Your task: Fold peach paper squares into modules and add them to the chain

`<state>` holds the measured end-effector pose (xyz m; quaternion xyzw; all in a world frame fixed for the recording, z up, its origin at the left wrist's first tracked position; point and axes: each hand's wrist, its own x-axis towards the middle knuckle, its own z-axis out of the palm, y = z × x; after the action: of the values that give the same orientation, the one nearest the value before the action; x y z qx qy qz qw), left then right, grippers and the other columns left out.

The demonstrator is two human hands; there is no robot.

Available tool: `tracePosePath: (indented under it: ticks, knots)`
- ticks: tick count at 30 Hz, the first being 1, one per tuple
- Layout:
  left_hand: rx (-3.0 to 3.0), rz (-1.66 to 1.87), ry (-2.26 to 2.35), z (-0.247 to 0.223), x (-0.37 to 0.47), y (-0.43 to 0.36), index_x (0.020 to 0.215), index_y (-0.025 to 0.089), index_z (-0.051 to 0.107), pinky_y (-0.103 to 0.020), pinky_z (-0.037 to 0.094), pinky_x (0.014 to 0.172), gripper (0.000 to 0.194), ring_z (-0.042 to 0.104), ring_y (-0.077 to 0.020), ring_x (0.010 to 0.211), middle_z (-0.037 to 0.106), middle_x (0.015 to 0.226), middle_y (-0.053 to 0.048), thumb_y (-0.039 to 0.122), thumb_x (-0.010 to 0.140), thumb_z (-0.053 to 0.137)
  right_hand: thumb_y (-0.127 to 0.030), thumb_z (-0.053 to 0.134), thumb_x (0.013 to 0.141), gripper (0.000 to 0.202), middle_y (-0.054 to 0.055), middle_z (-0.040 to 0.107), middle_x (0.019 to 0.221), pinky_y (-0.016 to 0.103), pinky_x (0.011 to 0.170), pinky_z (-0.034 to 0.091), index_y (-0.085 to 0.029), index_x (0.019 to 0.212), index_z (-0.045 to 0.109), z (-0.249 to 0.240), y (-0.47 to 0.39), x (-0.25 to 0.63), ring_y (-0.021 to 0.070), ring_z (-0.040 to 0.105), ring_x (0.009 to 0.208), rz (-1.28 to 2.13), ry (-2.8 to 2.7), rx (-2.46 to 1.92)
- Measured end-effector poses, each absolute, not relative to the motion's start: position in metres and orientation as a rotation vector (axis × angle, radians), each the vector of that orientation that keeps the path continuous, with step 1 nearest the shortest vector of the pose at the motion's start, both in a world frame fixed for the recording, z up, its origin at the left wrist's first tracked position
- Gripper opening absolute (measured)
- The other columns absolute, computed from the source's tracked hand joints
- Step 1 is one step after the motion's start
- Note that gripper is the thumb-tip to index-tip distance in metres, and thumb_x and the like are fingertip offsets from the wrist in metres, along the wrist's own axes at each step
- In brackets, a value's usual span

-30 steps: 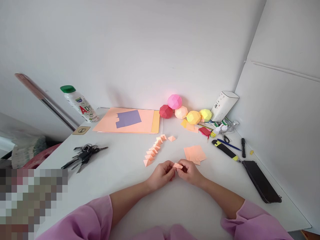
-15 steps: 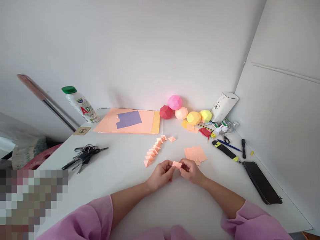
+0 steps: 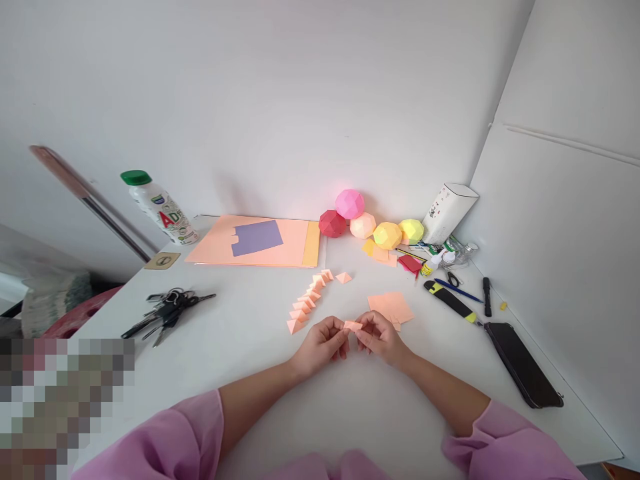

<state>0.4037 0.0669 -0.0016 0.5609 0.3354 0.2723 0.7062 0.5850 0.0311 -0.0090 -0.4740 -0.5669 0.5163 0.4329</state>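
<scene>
L hand (image 3: 324, 343) & R hand (image 3: 381, 339) both w/ grip pinched on small peach paper (image 3: 353, 326), held btwn them above bench (image 3: 240, 333). Peach squares (image 3: 391, 307) lie nr R hand.

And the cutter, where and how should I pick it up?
Best pinch the cutter across its black middle, coming from above: it lies flat, long and narrow, so its two long sides suit a pinch. Keep off the end by the phone, where a thin tip, probably the blade, sticks out. Mind the pen close beside it.
</scene>
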Motion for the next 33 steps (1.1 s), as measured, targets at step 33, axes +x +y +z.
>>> tracePosePath:
  ticks: [33]
  knots:
    - [1.270,0.569,0.712,-0.002,0.403,0.066,0.108,0.017,0.052,-0.023,0.038,0.052,0.035,0.047,-0.0090,0.054,0.054,0.069,0.001,0.042,0.083,0.050,-0.028,0.055,0.084,0.016,0.006,0.062,0.084,0.024,0.045,0.050,-0.019,0.086,0.067,-0.014,0.029,0.582,0.0100,0.057,0.051,0.875,-1.642,-1.089]
